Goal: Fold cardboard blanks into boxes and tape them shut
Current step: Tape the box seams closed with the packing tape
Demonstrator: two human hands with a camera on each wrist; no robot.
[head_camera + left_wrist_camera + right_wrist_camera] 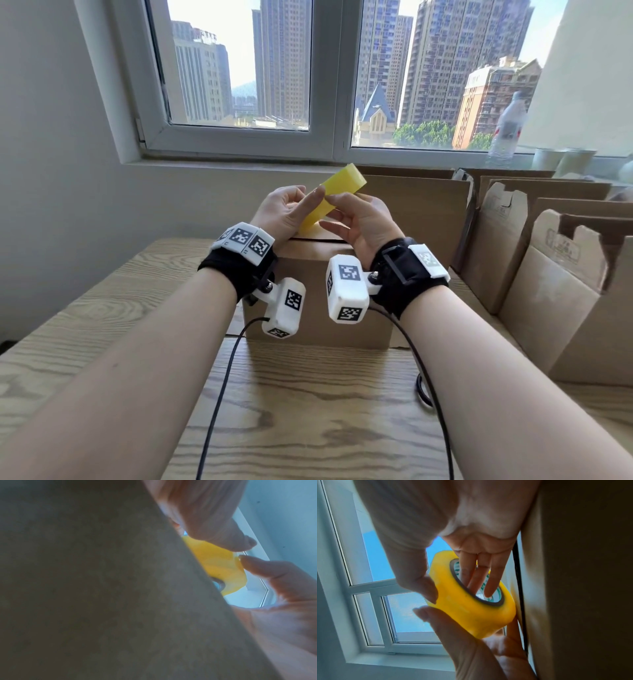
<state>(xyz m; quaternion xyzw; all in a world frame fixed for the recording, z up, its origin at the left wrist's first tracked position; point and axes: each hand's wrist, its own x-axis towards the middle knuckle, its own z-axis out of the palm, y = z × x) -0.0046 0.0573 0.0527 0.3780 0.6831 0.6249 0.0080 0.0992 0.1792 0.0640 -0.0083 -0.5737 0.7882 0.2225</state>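
The yellow tape roll (331, 197) is held up over the box (318, 301), which sits in the middle of the table (102, 325). The left hand (286, 210) has fingers inside the roll. The right hand (359, 222) pinches its outside, likely hunting for the tape's end. If the end stays stuck flat, the nails could slip, or the tape could tear crooked.

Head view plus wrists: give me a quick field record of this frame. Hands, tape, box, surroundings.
left hand: fingers through the tape roll's core, thumb on its outer face
right hand: thumb at the tape roll's outer face
tape roll: yellow, held above the box
box: folded, standing on the wooden table
tape on box: none visible
cardboard blanks: leaning upright, right side
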